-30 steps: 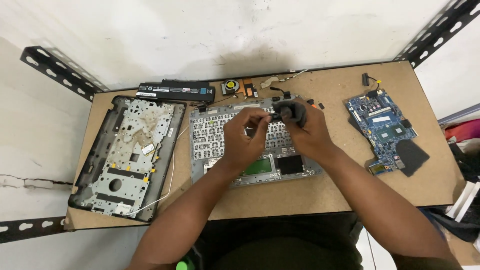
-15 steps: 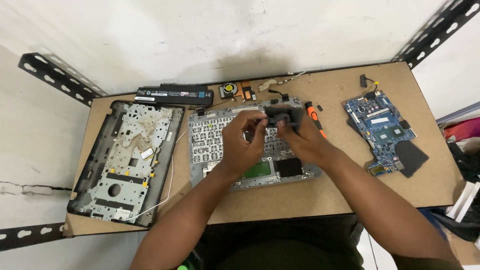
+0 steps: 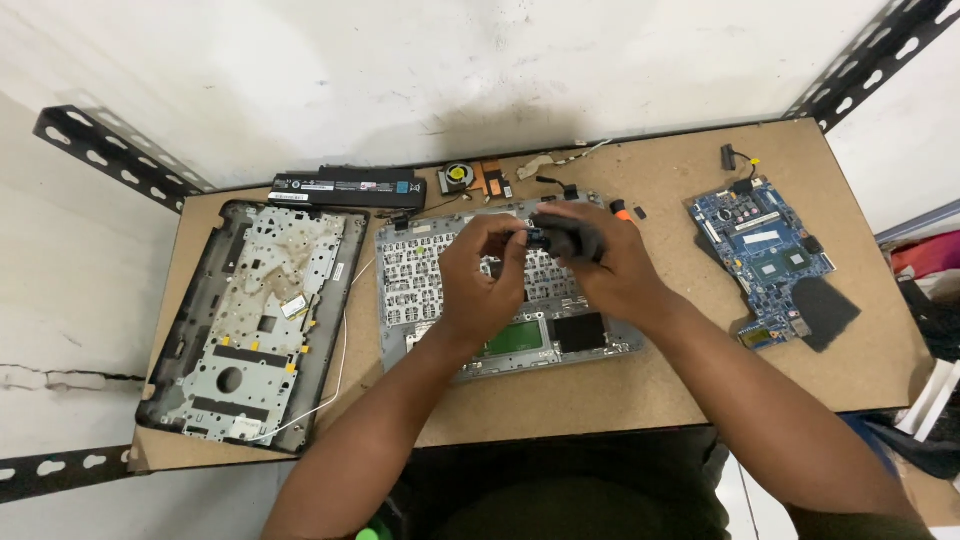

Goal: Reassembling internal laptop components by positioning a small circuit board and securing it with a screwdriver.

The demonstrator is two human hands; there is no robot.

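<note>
I hold a small dark part [image 3: 568, 238] in both my hands, up over the top edge of the grey keyboard frame [image 3: 430, 290] that lies in the middle of the bench [image 3: 650, 390]. My right hand [image 3: 610, 275] is curled shut around the back of the part. My left hand [image 3: 478, 285] pinches its near end with the fingertips [image 3: 518, 235], the rest of the hand loose.

I think the part is light and hard, like plastic and metal. It may be a little speaker or a hinge piece, but my fingers cover too much to be sure. It looks like it could break if I squeeze, so I would grip it by its thick body, not by any thin bits or wires.

Left of the frame lies the dark laptop bottom case [image 3: 255, 320], and a long black battery [image 3: 345, 187] sits behind it. A small fan [image 3: 458, 178] is near the wall. The blue circuit board [image 3: 765, 250] lies well apart on my right. Something orange [image 3: 620, 210] peeks out just behind my right hand; I cannot see the rest of it.
</note>
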